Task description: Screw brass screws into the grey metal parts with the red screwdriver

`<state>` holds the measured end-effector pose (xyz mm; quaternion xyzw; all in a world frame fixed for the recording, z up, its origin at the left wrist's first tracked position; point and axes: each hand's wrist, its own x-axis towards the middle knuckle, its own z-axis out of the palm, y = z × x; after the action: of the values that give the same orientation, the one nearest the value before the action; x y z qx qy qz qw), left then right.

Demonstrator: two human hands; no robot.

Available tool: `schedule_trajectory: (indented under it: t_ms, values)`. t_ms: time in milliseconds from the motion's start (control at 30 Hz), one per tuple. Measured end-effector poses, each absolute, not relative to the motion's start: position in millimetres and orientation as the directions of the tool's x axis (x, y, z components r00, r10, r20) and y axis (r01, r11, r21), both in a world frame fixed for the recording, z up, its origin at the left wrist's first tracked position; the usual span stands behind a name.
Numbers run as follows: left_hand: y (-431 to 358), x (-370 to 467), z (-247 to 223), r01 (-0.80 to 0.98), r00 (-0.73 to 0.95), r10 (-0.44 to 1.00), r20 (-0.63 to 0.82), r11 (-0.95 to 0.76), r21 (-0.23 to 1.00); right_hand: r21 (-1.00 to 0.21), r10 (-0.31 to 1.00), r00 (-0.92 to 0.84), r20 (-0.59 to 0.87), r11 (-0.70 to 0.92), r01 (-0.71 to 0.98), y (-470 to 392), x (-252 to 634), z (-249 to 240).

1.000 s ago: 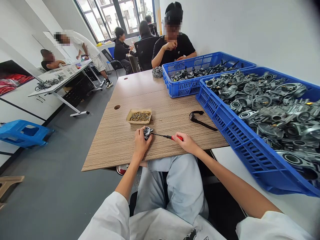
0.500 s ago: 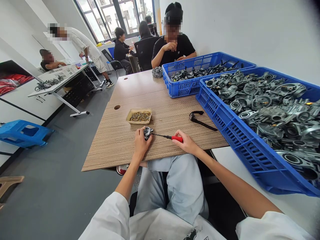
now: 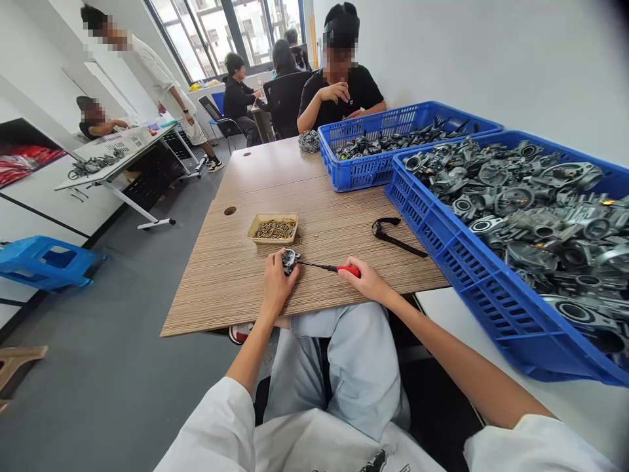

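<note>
A red-handled screwdriver (image 3: 327, 267) is being gripped in the closed right hand (image 3: 362, 278), its long axis running sideways above the table (image 3: 221, 282), tip pointing left at a metal part (image 3: 290, 261) being clasped by the left hand's (image 3: 279, 278) curled fingers.

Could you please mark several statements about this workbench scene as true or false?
1. The right hand holds a red-handled screwdriver. True.
2. The left hand is empty. False: it grips a small metal part.
3. The tray of small pieces stands on the table. True.
4. The watch lies inside a blue crate. False: it lies on the table.
5. Both crates are empty. False: both hold metal parts.
</note>
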<state>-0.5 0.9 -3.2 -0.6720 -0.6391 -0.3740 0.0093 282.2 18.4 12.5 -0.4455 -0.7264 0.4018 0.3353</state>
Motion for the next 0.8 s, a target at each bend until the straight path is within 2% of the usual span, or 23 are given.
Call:
schedule_trajectory:
  t_ms: [400,800]
  values:
    - [0.5,0.4,-2.5,0.859,-0.101,0.852,0.514,-0.186,0.477,-0.874,0.902,-0.413,0.125,0.298,0.385,17.1,281.9,14.4]
    - [1.0,0.8,-0.3,0.854,-0.107,0.850,0.516,-0.187,0.486,-0.868,0.930,-0.352,0.105,0.259,0.425,18.2,283.1,10.6]
